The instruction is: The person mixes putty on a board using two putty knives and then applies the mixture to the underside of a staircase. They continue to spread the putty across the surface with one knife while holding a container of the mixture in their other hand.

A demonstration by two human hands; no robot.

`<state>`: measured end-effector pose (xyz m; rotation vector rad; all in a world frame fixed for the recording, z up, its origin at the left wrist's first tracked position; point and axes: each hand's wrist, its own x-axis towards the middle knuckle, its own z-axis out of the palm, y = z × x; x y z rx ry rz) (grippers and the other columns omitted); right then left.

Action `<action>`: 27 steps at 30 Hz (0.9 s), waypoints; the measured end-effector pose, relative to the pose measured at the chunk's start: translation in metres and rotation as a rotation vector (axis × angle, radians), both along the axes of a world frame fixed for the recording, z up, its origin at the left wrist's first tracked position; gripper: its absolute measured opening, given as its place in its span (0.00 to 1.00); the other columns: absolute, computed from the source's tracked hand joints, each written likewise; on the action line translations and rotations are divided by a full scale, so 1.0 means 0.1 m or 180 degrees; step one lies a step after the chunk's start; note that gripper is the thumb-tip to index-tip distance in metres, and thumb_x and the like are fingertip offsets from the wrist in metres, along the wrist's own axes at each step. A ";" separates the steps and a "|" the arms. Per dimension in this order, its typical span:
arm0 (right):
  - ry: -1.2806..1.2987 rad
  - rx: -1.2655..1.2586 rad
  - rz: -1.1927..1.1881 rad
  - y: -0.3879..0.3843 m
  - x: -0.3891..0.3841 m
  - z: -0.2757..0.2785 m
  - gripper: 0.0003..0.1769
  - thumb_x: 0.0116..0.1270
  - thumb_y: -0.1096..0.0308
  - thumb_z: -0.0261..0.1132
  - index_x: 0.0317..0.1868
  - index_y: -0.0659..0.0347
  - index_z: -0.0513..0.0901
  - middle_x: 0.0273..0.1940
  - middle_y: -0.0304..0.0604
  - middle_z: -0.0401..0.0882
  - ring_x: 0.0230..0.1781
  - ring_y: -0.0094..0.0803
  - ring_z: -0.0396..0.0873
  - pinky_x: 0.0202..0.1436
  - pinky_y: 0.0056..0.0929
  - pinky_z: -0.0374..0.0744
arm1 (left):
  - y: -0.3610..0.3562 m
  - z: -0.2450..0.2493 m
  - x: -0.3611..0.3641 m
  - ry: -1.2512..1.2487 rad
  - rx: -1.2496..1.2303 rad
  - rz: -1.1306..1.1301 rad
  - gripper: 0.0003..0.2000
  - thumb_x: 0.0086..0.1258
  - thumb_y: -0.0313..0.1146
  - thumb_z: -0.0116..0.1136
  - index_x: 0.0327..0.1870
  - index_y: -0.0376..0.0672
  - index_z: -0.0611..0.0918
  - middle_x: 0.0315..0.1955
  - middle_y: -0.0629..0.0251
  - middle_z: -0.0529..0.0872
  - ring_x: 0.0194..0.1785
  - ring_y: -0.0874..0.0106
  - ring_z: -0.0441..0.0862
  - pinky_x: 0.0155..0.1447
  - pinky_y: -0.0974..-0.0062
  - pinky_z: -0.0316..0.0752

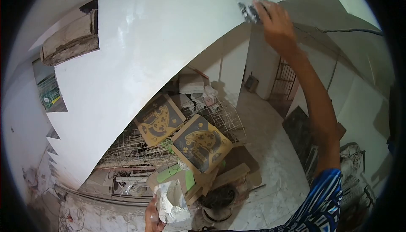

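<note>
My right hand (275, 25) is raised at the top, its fingers closed around a putty knife (250, 12) that is smeared by motion. The blade lies against the white side wall of a staircase (139, 50), close to the wall's slanting lower edge. A greyish smear shows on the surface beside the blade. Low in the view, my left hand (153, 216) grips a tub (172, 202) caked with white putty. The tub's open mouth faces up, and part of my left hand is hidden behind it.
Under the slanting wall lie pizza boxes (202, 142), wire mesh (122, 149) and scrap wood. A bucket (216, 213) stands on the tiled floor near the tub. Sacks (351, 156) and a dark panel (299, 128) are at right. A cable (355, 31) hangs upper right.
</note>
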<state>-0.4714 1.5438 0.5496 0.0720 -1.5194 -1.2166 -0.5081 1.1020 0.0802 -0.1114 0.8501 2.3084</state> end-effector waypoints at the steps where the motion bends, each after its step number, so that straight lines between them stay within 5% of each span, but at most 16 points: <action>1: -0.0028 -0.0002 0.0044 0.11 0.02 0.13 0.37 0.61 0.77 0.62 0.73 0.60 0.69 0.62 0.50 0.74 0.62 0.46 0.73 0.64 0.46 0.72 | 0.00 0.00 0.00 -0.0015 0.0021 -0.0029 0.26 0.81 0.44 0.45 0.71 0.35 0.69 0.61 0.50 0.81 0.58 0.55 0.85 0.61 0.56 0.83; 9: 0.0090 0.0030 -0.0365 0.34 -0.10 0.32 0.36 0.61 0.77 0.61 0.73 0.64 0.68 0.61 0.51 0.75 0.63 0.46 0.74 0.65 0.45 0.72 | 0.04 0.14 0.07 -0.0007 -0.0080 -0.0065 0.26 0.81 0.44 0.45 0.71 0.35 0.68 0.60 0.52 0.82 0.56 0.57 0.86 0.59 0.58 0.85; 17: -0.0579 0.0109 0.0191 0.46 0.09 -0.45 0.34 0.62 0.78 0.61 0.71 0.65 0.71 0.59 0.52 0.76 0.62 0.49 0.74 0.68 0.46 0.72 | 0.04 0.11 0.07 0.0097 -0.0101 0.0038 0.26 0.81 0.43 0.44 0.72 0.34 0.68 0.61 0.51 0.81 0.57 0.57 0.85 0.60 0.58 0.84; 27: 0.0010 0.0128 -0.0025 0.19 0.00 0.26 0.32 0.64 0.78 0.61 0.71 0.64 0.71 0.60 0.53 0.76 0.62 0.47 0.74 0.65 0.47 0.73 | 0.12 0.02 -0.03 -0.0142 -0.0054 -0.0198 0.27 0.81 0.45 0.44 0.72 0.35 0.68 0.61 0.50 0.81 0.58 0.56 0.85 0.61 0.57 0.83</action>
